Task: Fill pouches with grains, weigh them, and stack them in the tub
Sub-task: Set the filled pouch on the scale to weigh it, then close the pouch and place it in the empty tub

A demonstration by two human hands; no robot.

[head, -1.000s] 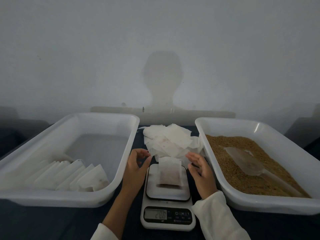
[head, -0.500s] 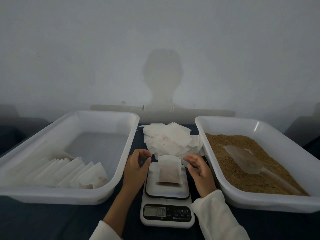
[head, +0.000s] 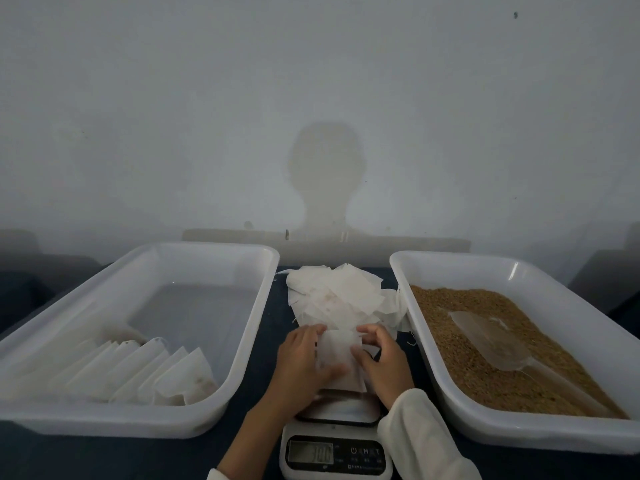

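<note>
A filled white pouch [head: 337, 355] lies on the platform of the white digital scale [head: 335, 455], whose display shows digits. My left hand [head: 304, 362] grips the pouch's left edge, thumb on top. My right hand [head: 381, 358] holds its right edge with curled fingers. Behind them sits a loose pile of empty pouches [head: 339, 294]. The left white tub [head: 138, 261] holds a row of several filled pouches [head: 138, 372] leaning along its front. The right white tub [head: 519, 271] holds brown grains [head: 485, 355] with a clear scoop [head: 491, 341] lying on them.
A dark blue cloth [head: 266, 341] covers the table between the tubs. A pale wall stands right behind the table. The back half of the left tub has bare floor.
Both hands have closed in from beside the scale onto the pouch and now hold its edges. The scale reading settled.
</note>
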